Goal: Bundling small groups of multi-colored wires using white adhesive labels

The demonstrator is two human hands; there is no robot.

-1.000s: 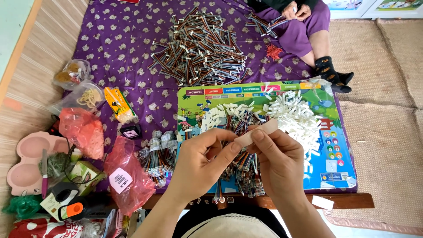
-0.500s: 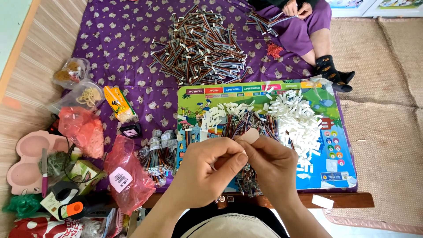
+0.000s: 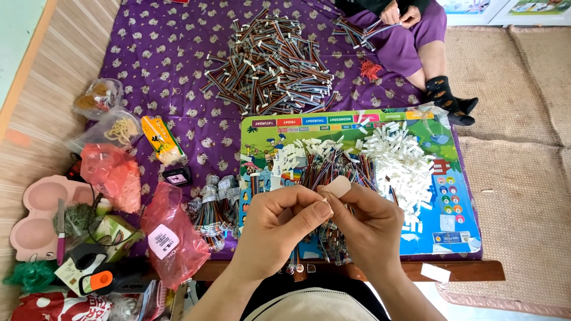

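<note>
My left hand (image 3: 276,229) and my right hand (image 3: 366,223) meet fingertip to fingertip over the near edge of a colourful picture board (image 3: 452,202). Together they pinch a small wire piece that the fingers mostly hide. A beige taped fingertip (image 3: 339,186) of my right hand sticks up above the pinch. Just beyond the hands lie a heap of coloured wires (image 3: 333,169) and a heap of small white connectors (image 3: 398,160) on the board.
A large pile of wire leads (image 3: 270,65) lies on the purple cloth (image 3: 160,53). Another person (image 3: 416,41) sits at the far right holding wires. Tied wire bundles (image 3: 211,208), red bags (image 3: 110,172), a pink tray (image 3: 35,208) and clear tubs (image 3: 98,98) crowd the left.
My hands have closed in on each other, fingertips now pressed together. The taped fingertip, earlier stretched between the hands, now points up above them.
</note>
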